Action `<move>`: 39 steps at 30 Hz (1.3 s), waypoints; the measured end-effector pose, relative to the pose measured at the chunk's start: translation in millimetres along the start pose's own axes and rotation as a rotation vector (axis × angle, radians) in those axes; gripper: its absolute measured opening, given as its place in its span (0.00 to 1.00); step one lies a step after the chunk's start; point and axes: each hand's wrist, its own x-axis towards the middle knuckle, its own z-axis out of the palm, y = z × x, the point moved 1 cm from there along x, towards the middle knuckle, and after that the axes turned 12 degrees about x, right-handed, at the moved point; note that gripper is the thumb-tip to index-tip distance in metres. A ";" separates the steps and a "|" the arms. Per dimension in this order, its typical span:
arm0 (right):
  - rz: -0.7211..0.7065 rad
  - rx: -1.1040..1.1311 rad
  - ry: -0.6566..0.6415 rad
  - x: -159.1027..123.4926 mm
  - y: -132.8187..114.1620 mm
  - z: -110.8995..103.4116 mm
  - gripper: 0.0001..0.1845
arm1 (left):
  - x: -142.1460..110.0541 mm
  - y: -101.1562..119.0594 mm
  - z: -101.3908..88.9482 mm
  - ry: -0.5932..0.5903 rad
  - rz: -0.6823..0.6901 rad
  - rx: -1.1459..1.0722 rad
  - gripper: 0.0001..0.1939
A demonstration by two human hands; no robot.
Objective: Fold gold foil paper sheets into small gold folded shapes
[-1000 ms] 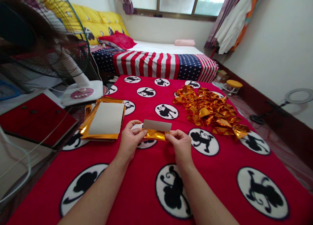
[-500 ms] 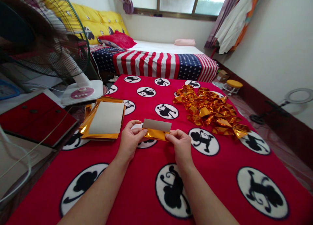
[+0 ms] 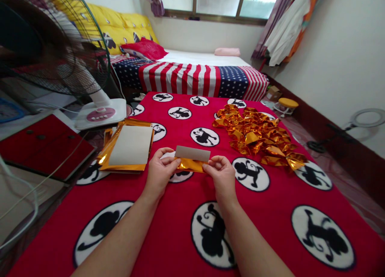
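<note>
Between my two hands is a sheet of gold foil paper [image 3: 192, 164], partly rolled or folded, its grey-white back showing along the upper part and shiny gold along the lower. My left hand [image 3: 161, 170] pinches its left end, thumb on top. At the right end my right hand [image 3: 221, 173] grips it between thumb and fingers. Left of my hands lies a stack of foil sheets [image 3: 130, 145], the top one pale side up with gold edges sticking out beneath. To the right sits a heap of folded gold foil pieces [image 3: 255, 128].
A red cloth [image 3: 168, 237] with white monkey circles covers the surface under my hands. At the left stands a fan [image 3: 104, 110] by a red panel [image 3: 45, 144]. Beyond are a bed [image 3: 192, 78], a yellow stool [image 3: 288, 103] and a ring-shaped stand [image 3: 367, 118].
Almost nothing differs. The foil paper's pale upper part has shifted very slightly, and both hands keep their hold at its ends.
</note>
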 end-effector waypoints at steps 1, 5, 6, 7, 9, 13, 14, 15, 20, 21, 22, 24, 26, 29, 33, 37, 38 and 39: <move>0.001 -0.001 0.000 0.1 -0.1 -0.1 0.19 | 0.3 -0.7 -0.2 0.002 -0.001 0.002 0.27; -0.034 -0.027 -0.025 1.1 0.3 -1.4 0.14 | 2.5 -3.4 -2.7 0.020 0.020 0.089 0.26; -0.046 -0.035 -0.035 1.3 0.6 -1.8 0.13 | 2.8 -3.3 -3.6 0.030 0.044 0.154 0.25; -0.055 -0.048 -0.048 1.2 0.9 -2.2 0.12 | 2.8 -2.8 -4.5 0.045 0.075 0.236 0.23; -0.075 -0.102 -0.072 0.6 1.8 -2.5 0.09 | 1.4 -0.5 -5.6 0.078 0.143 0.424 0.19; -0.112 -0.276 -0.096 -1.9 4.8 -2.8 0.05 | -3.8 4.8 -4.7 0.137 0.244 0.731 0.14; -0.127 -0.321 -0.101 -2.4 5.8 -3.0 0.06 | -4.8 5.2 -4.1 0.138 0.261 0.780 0.14; -0.148 -0.367 -0.111 -2.8 6.9 -3.3 0.07 | -5.4 5.0 -3.5 0.135 0.275 0.816 0.13; -0.355 -0.641 -0.207 -4.4 7.4 -3.2 0.10 | -4.8 0.1 -2.1 0.118 0.315 0.877 0.11; -0.393 -0.695 -0.223 -5.1 6.4 -2.5 0.10 | -4.6 -0.8 -2.2 0.118 0.319 0.879 0.10; -0.418 -0.746 -0.233 -6.0 5.3 -1.7 0.11 | -4.6 -1.7 -2.2 0.117 0.325 0.882 0.09; -0.441 -0.839 -0.235 -8.2 2.8 0.2 0.11 | -5.1 -2.9 -2.3 0.114 0.343 0.897 0.08; -0.446 -0.913 -0.227 -10.6 0.6 2.0 0.11 | -6.0 -3.6 -2.3 0.108 0.369 0.923 0.07; -0.445 -0.977 -0.214 -13.1 -1.3 3.7 0.10 | -6.5 -4.4 -2.4 0.105 0.400 0.961 0.06; -0.446 -1.023 -0.215 -14.1 -1.5 4.7 0.10 | -5.4 -5.5 -2.0 0.117 0.446 1.010 0.05; -0.429 -1.095 -0.207 -15.7 -0.4 7.8 0.09 | -6.3 -5.2 -2.2 0.118 0.451 1.048 0.05; -0.421 -1.115 -0.205 -16.3 -0.2 8.9 0.09 | -7.1 -4.4 -2.6 0.115 0.445 1.075 0.05; -0.416 -1.134 -0.202 -17.0 -0.1 9.8 0.09 | -8.0 -3.4 -3.2 0.113 0.437 1.113 0.04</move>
